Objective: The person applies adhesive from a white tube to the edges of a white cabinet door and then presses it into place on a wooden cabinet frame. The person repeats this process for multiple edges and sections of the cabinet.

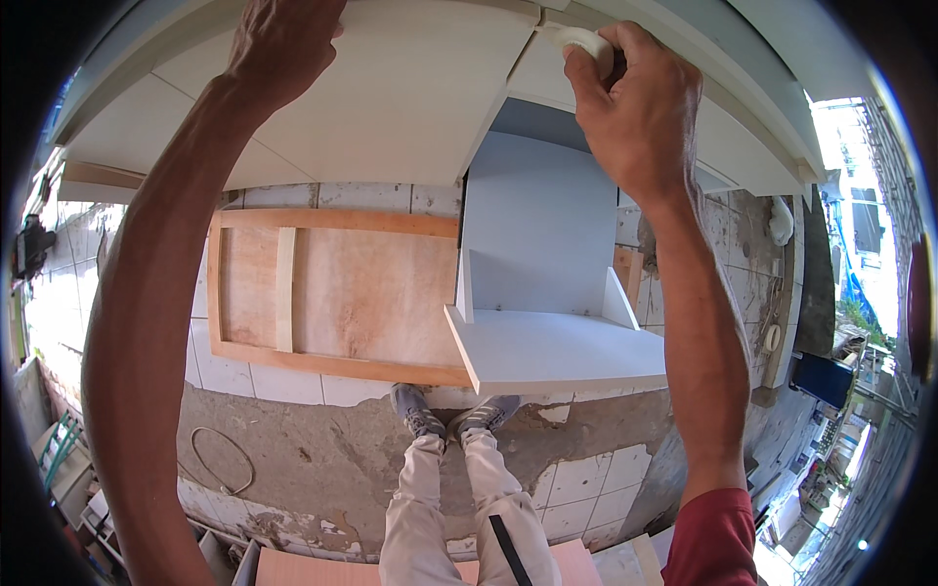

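Observation:
My right hand (640, 107) pinches a cream-coloured roll of tape (584, 47) between thumb and fingers, close to the edge of a pale cabinet (410, 78) at the top of the view. My left hand (283, 44) reaches over the same cabinet, to the left. Its fingertips run out of the picture, so whether it holds anything is hidden. Between my arms, a white open drawer-like box (537, 225) juts out below the cabinet, its front panel (567, 366) toward me.
A wooden framed panel (342, 293) lies left of the white box. My shoes (479, 415) stand on worn concrete and broken tiles (586, 483). A thin cable loop (220, 459) lies on the floor at left. A pinkish board (313, 568) is at the lower edge.

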Demonstrator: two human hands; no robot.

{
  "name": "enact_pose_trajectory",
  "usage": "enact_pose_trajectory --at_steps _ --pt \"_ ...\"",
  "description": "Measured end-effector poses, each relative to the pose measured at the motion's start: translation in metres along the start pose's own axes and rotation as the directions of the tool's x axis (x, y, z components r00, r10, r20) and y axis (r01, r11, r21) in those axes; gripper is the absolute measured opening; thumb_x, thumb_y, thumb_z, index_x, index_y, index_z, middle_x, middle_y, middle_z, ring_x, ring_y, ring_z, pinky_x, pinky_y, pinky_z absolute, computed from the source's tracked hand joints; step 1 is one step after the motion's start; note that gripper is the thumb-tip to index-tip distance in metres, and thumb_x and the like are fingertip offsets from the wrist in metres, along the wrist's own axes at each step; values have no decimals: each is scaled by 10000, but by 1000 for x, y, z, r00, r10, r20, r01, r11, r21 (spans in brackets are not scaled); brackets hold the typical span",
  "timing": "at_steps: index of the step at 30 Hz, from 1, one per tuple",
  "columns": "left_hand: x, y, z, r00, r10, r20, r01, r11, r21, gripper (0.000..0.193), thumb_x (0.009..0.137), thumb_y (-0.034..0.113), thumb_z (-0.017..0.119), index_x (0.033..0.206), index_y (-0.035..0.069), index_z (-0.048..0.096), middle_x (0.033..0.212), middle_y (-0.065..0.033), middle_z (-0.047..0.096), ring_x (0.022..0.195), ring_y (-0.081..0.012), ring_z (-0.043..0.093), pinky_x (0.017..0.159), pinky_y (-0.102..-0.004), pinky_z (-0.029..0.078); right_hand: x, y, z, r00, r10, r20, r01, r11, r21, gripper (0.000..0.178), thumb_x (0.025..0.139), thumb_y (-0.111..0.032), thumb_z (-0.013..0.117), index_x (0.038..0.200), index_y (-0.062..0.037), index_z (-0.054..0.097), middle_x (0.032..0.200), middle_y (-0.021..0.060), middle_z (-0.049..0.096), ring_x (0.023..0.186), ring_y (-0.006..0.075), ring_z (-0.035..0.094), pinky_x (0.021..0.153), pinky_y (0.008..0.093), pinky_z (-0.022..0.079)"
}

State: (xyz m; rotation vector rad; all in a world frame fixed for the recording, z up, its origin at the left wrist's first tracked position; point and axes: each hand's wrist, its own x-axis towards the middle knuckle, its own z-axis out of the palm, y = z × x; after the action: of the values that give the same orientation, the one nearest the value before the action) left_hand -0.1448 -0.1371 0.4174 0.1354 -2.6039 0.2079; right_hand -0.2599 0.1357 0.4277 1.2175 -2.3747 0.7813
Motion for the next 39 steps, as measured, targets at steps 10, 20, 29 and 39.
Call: enact_pose_trajectory --at_steps 10,20,29,39 --pt "-1 1 -1 1000 -8 -5 8 1000 -8 310 674 -50 771 961 -37 654 996 -204 651 1036 -378 617 983 -447 453 4 -4 -8 1000 30 -4 -30 999 23 227 900 -217 743 873 4 701 625 62 670 546 133 642 586 302 527" --pt "-1 -1 -1 1000 8 -13 -8 1000 -8 311 672 -56 763 963 -36 655 991 -202 649 1047 -378 614 986 -453 452 0 2 -2 1000 -26 -12 27 999 31 234 909 -230 749 899 -2 700 687 67 698 590 152 663 608 314 540" --pt "-2 2 -1 1000 -7 -27 7 1000 -19 334 673 -51 770 987 -37 657 1003 -198 653 1056 -375 614 999 -451 447 -2 4 0 999 -27 -38 28 999 44 233 899 -225 758 910 2 708 696 75 706 597 151 668 604 308 547" --pt "-2 1 0 1000 -12 -15 12 1000 -11 334 667 -47 778 977 -31 655 992 -191 654 1045 -370 616 994 -451 441 -2 3 1 997 -45 -60 47 999 27 240 890 -222 762 899 12 708 695 91 701 600 161 672 606 312 549"
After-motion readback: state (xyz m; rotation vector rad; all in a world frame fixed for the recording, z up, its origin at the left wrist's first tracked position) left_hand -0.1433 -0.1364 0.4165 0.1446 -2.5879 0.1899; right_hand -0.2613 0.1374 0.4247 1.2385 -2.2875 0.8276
